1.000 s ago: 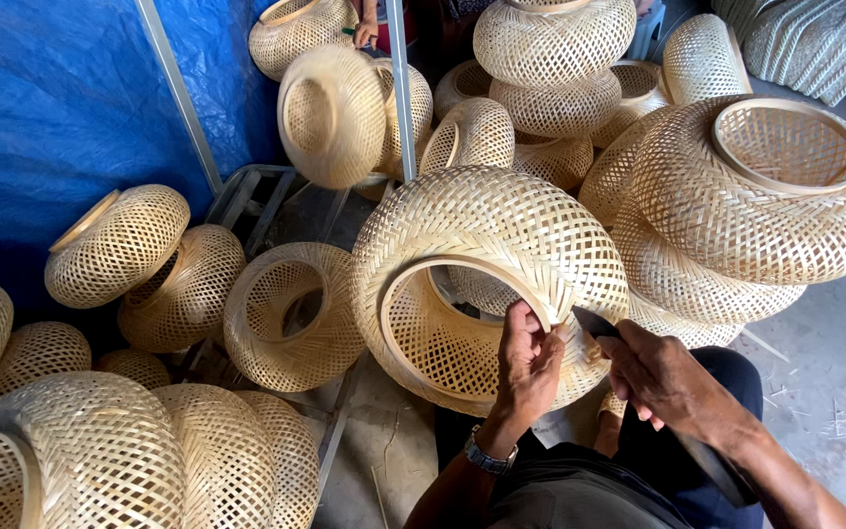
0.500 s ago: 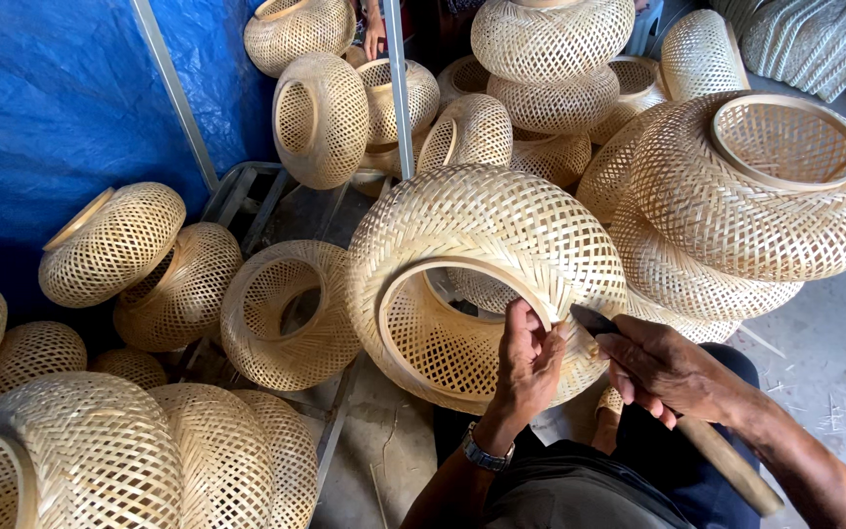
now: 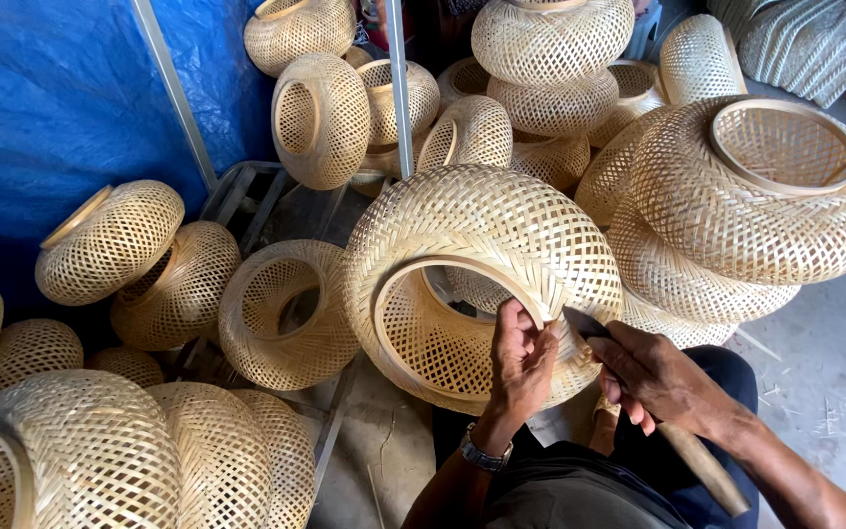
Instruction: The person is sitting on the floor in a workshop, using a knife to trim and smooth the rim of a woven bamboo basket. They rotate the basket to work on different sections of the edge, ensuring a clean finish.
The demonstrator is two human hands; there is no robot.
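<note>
The woven bamboo basket [image 3: 482,274] is held at its rim by the left hand [image 3: 521,358], fingers closed. Beside it, the knife [image 3: 589,323] is gripped by the right hand [image 3: 653,377]. Slippage could nick the adjacent thumb or weave.

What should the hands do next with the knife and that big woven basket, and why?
Probably a short, careful stroke of the knife along the rim of the woven basket. The blade already sits at the rim's edge, the right hand grips its wooden handle, and the left hand pinches the rim just beside the blade, steadying it. Loose strip ends there likely need trimming.
</note>
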